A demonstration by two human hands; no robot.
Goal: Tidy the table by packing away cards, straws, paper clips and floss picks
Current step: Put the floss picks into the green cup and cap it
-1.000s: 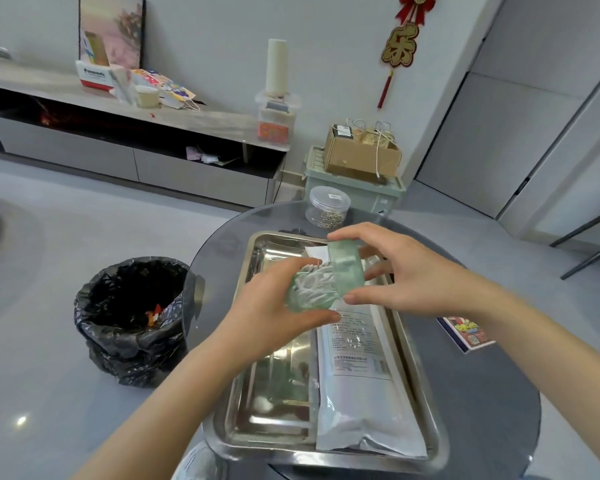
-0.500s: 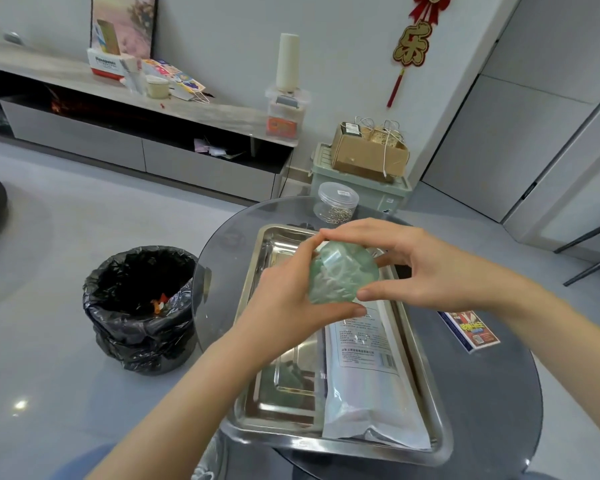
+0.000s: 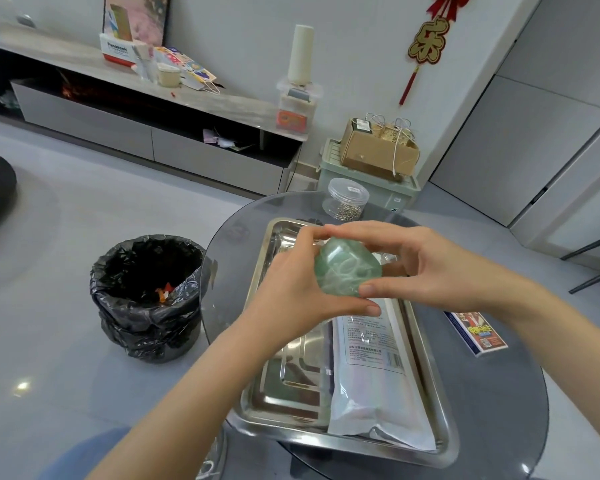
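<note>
Both the left hand (image 3: 291,292) and right hand (image 3: 440,268) clamp a round, translucent green case (image 3: 330,258) over the tray's (image 3: 284,403) far end. Its flat face tilts toward the camera, showing no long axis, with white floss picks (image 3: 349,276) tangled inside.

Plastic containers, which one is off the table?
The green tub, gripped by left hand and right hand above the tray; the clear jar of paper clips stands on the table.

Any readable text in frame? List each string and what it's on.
"Panasonic": white and red cardboard box.
"乐": red and gold wall ornament.
Unreadable, too small: print and barcode on the white plastic pouch; cover of the blue card box.
No text seen on the translucent green plastic box.
</note>
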